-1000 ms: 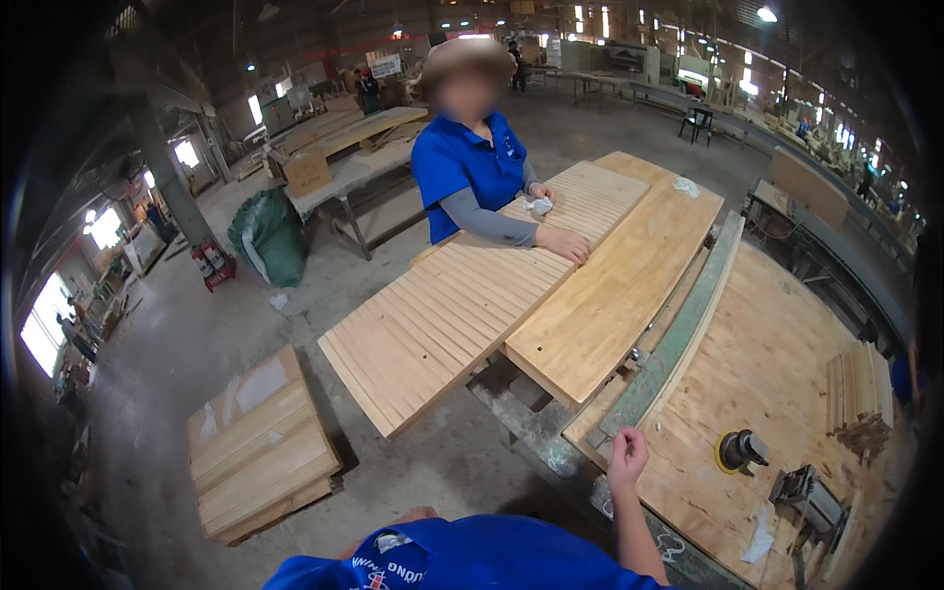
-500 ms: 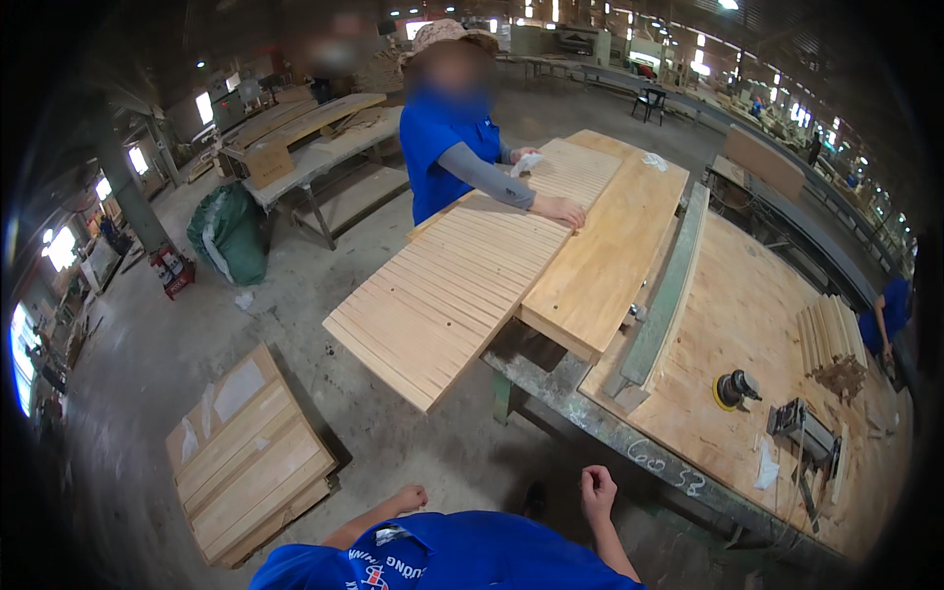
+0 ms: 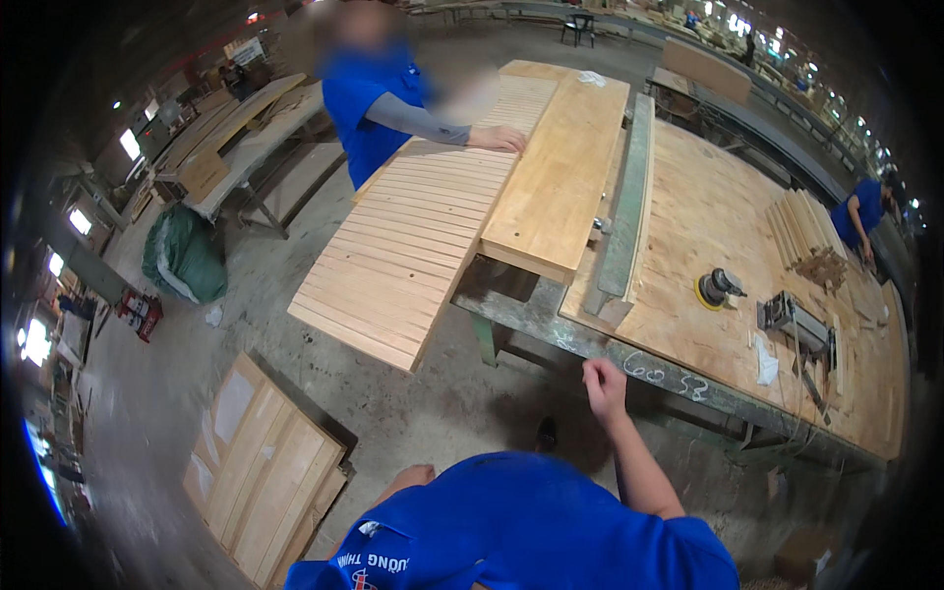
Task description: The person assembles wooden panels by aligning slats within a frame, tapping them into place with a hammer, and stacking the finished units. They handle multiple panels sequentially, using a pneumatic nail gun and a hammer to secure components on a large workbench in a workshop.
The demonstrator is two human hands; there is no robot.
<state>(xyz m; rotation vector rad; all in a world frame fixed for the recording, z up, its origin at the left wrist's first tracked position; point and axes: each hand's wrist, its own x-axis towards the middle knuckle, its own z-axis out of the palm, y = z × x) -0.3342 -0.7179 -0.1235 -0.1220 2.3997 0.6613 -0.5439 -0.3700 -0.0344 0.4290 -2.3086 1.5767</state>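
My right hand (image 3: 604,387) is raised in front of the workbench's near edge (image 3: 551,332), its fingers curled in and nothing visible in them. My left hand (image 3: 411,477) hangs low beside my body, partly covered by my blue shirt; the part that shows is curled, with no object in sight. Neither hand touches the wood. Ahead, a slatted wooden panel (image 3: 393,256) with small dark holes lies overhanging to the left. It rests against a smooth wooden board (image 3: 551,177). Across from me, a co-worker's hand (image 3: 497,138) lies on the panel; the other is blurred beside a white cloth.
A sander (image 3: 719,287), a stapler-like metal tool (image 3: 792,320) and stacked wood strips (image 3: 808,241) sit on the bench at right. A green beam (image 3: 626,211) runs along it. Wooden boards (image 3: 265,472) lie stacked on the floor at left, near a green sack (image 3: 184,254).
My view has turned right and I am nearer the bench. My right hand has risen toward its edge; my left hand has slipped partly behind my shirt. The co-worker's far hand is moving.
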